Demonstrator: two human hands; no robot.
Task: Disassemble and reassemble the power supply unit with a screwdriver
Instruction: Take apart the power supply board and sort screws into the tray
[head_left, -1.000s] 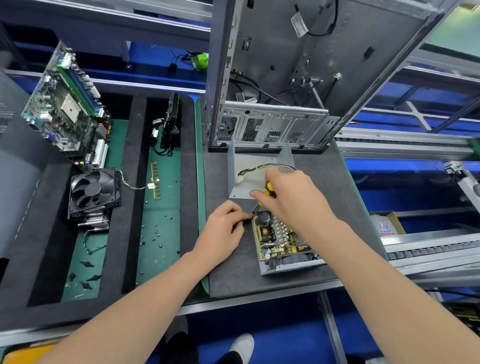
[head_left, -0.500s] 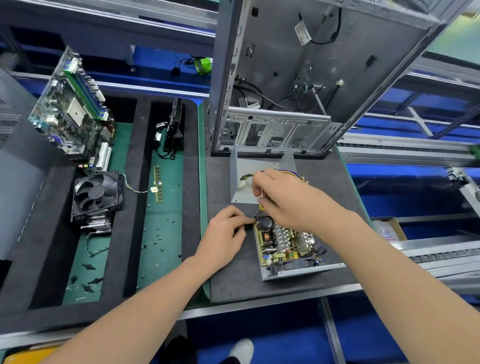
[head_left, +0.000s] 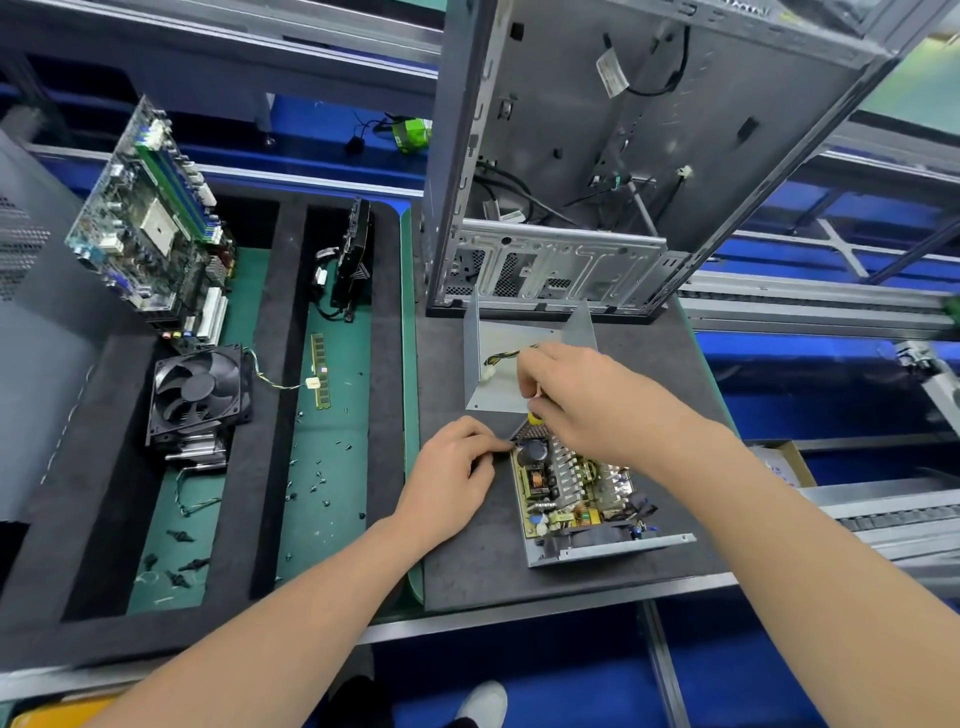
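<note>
The opened power supply unit (head_left: 576, 499) lies on the dark grey mat, its circuit board and heat sinks exposed. My right hand (head_left: 587, 400) grips a yellow-handled screwdriver (head_left: 534, 415) held upright over the unit's far left corner; only a bit of the handle shows. My left hand (head_left: 452, 483) pinches the unit's far left edge with curled fingers. The unit's bent metal cover (head_left: 498, 364) stands just behind, with a yellow-black cable and white plug (head_left: 488, 371) inside it.
An open computer case (head_left: 597, 171) stands upright at the back. At left a foam tray holds a motherboard (head_left: 150, 223), a cooler fan (head_left: 197, 389), a RAM stick (head_left: 320, 371) and several loose screws (head_left: 317, 483) on green matting. Conveyor rails run at right.
My right hand has shifted slightly on the screwdriver, so less of the yellow handle shows. My left hand stays at the unit's corner. The view has drifted a little.
</note>
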